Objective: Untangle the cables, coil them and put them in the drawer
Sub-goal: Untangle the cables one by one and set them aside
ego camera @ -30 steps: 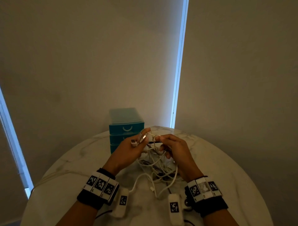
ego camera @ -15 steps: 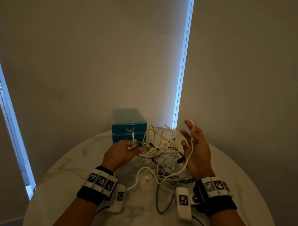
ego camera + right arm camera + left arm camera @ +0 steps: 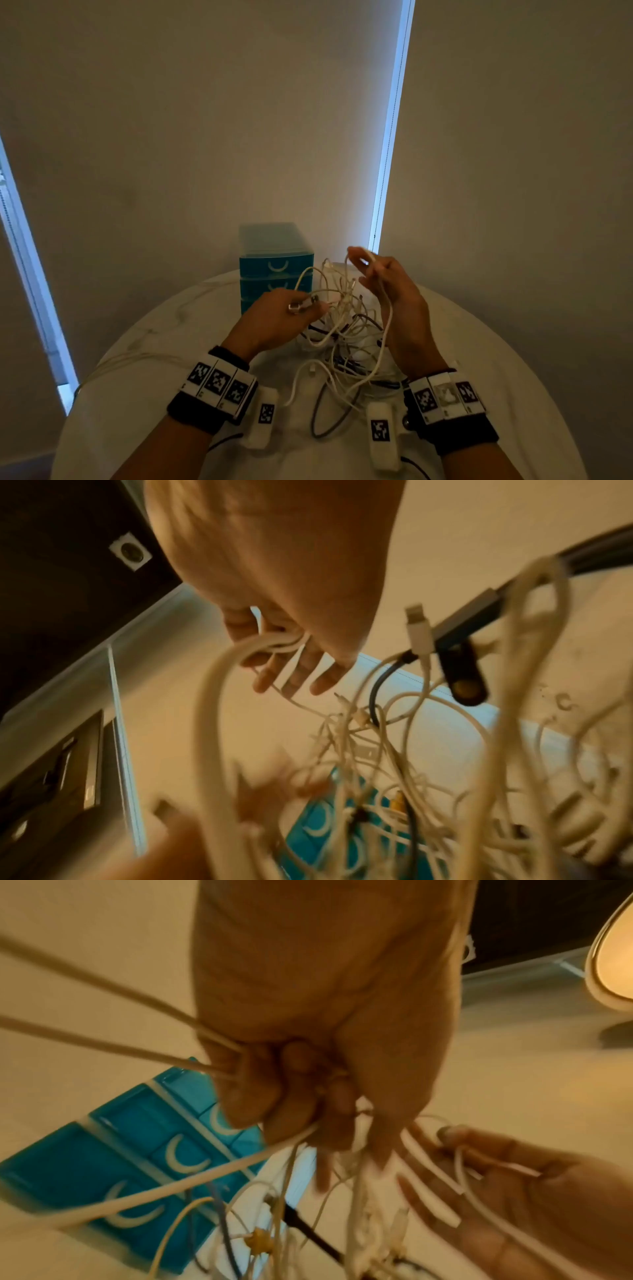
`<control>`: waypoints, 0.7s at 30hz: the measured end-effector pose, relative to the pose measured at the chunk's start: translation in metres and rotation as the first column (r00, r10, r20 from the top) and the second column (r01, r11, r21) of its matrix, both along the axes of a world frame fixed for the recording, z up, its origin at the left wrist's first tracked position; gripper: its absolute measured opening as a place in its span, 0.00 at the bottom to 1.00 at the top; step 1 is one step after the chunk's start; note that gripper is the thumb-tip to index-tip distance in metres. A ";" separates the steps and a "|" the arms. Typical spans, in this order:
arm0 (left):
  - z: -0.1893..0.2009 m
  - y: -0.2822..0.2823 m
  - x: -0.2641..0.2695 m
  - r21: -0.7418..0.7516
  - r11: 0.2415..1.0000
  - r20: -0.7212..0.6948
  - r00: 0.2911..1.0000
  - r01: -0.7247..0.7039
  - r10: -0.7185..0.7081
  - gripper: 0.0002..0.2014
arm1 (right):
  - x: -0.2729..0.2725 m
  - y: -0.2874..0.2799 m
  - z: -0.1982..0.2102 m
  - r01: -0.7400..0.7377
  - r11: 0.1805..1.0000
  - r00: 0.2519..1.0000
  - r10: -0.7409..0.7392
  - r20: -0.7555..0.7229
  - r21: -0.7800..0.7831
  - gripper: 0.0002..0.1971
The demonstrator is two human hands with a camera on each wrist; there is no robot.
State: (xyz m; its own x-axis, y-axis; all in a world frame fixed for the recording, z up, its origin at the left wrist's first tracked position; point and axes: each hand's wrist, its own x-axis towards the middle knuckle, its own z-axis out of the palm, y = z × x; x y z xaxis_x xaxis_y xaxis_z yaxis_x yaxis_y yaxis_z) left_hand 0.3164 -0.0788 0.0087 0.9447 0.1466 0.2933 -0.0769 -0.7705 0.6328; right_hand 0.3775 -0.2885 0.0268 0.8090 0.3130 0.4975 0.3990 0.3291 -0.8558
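White and cream mostly, that's the cables, with a few dark ones and 1 grey loop mixed in, all knotted into 1 messy clump above the middle of the round marble table. Part of the clump is lifted off the surface between both hands, the rest trails down onto the tabletop toward the person. A white Lightning-style plug sticks up out of the tangle in the right wrist view, right next to a dark connector.

Left hand has its fingers curled tight around a bunch of strands, with a metal plug end poking out by the thumb; 2 taut cream strands run out of the fist in the left wrist view. Right hand is raised higher, fingers spread and fairly straight, with a thick white cable looped over them and hanging down along the palm side, so draped more than gripped.

Teal drawer unit sits at the far edge of the table, just behind the tangle, 3 drawers with white crescent handles, all closed as far as I can see. Wall is right behind it. Bare tabletop to the left and right of the hands, plus a strip of it in front near the wrists.
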 end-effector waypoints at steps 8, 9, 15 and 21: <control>-0.014 0.038 0.011 -0.055 0.961 -0.052 0.962 -0.272 0.269 0.16 | 0.008 -0.007 0.001 -0.051 0.953 0.991 0.086 -0.106 0.297 0.18; -0.009 0.037 0.007 -0.122 0.963 -0.023 0.970 -0.241 0.240 0.17 | 0.008 -0.004 0.003 -0.005 0.977 0.995 0.027 -0.101 0.214 0.19; 0.024 0.019 -0.017 -0.533 0.846 0.345 0.912 -0.005 0.223 0.28 | 0.011 0.008 0.000 0.081 0.979 0.994 -0.066 0.085 -0.185 0.18; 0.024 0.009 -0.020 -0.229 0.968 0.365 0.931 0.106 -0.015 0.16 | -0.011 0.019 -0.014 -0.065 0.964 0.975 0.116 0.189 -0.258 0.13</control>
State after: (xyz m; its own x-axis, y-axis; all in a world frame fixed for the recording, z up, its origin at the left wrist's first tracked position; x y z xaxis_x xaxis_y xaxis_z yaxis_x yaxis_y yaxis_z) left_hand 0.2967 -0.0702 0.0330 0.7924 0.2013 0.5759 -0.3745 -0.5847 0.7196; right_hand 0.3670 -0.2691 0.0130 0.6633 0.5144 0.5435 0.5491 0.1589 -0.8205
